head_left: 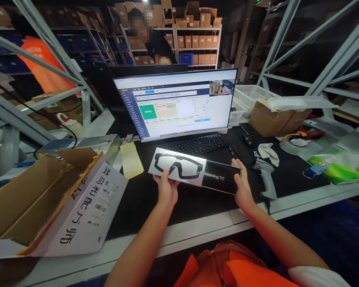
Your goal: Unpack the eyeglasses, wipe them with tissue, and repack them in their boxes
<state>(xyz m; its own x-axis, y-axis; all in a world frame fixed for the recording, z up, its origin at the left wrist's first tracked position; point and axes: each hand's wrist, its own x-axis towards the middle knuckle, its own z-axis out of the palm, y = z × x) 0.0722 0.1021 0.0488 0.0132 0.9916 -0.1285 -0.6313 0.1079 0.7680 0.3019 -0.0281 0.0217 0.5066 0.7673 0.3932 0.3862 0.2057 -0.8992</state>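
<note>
Between my two hands is a long goggles box, its white sleeve (179, 169) printed with a black pair of goggles. A black inner box (223, 177) with white lettering sticks out of the sleeve's right end. My left hand (166, 189) grips the sleeve's lower left edge, thumb on top. At the right end, my right hand (242, 185) is closed round the black inner box. Both are held above the black desk mat, in front of the keyboard (197, 144). The underside of the box is hidden.
A lit monitor (179, 105) stands behind the keyboard. To the left sits an open carton (86, 215), with a yellow notepad (131, 159) beside it. A barcode scanner (266, 179), mouse (247, 139), tape dispenser (299, 142) and brown carton (278, 117) lie right. A person (160, 42) is behind the monitor.
</note>
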